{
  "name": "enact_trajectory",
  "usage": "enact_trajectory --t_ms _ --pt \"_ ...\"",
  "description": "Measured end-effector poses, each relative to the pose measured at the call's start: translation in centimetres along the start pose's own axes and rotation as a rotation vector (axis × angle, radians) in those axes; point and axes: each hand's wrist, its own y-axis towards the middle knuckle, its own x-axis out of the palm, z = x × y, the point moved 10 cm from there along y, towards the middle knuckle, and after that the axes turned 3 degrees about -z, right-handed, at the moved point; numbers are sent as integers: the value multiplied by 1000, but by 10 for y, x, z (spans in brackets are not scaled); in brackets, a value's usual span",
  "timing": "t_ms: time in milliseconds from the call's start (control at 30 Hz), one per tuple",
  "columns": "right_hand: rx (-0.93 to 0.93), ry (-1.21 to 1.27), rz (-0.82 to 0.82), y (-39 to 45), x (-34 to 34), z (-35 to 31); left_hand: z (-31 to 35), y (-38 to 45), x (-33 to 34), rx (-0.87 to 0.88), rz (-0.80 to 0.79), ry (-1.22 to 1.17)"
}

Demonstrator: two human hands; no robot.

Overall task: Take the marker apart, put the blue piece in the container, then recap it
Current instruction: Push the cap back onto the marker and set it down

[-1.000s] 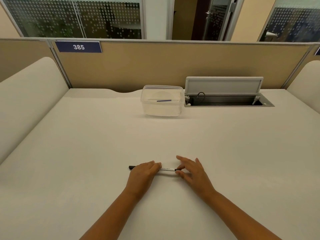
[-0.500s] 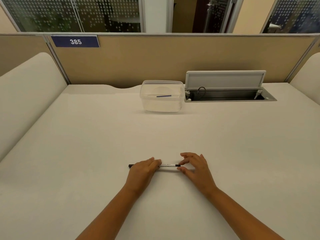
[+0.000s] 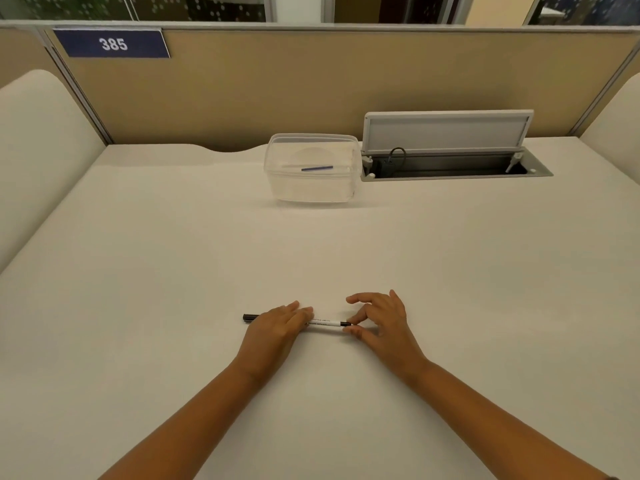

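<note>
Marker (image 3: 322, 322) flat on the bench (image 3: 173, 271), near the front edge, about centred, lying left-right. Black cap end pokes out past the left hand (image 3: 273, 327); white printed barrel bare between the hands.

Left hand laid over the barrel, fingers fairly straight, pressing down – probably pinning it so it can't roll or slide. Can't tell whether the thumb wraps under.

Right hand (image 3: 381, 323) at the other end, thumb and forefinger pinched on the dark tip section, remaining fingers fanned up clear of the bench. Looks set for a pull or twist against the pinned barrel.

Clear plastic container (image 3: 277, 174) well apart, at the back edge, lid off, just beside the open cable hatch (image 3: 450, 133). Thin blue piece (image 3: 317, 168) already lying inside – so the transfer step looks done, and this end-work is likely reassembly or recapping. Not certain which part the right pinch holds; too small to tell.

Risk: thin barrel, easy to skid under a flat palm.
</note>
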Motion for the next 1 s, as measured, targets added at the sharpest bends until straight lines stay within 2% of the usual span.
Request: enact_trajectory --t_ms 200,433,700,1000 --pt "-7 -52 -73 0 10 -1 7 0 -1 90 27 16" --pt "-12 -122 -84 2 14 -1 8 3 -5 71 29 16" --pt "-45 -252 0 2 9 -11 4 2 -2 6 -11 -10" --pt "-101 -289 -24 -2 10 -21 11 1 0 99 30 28"
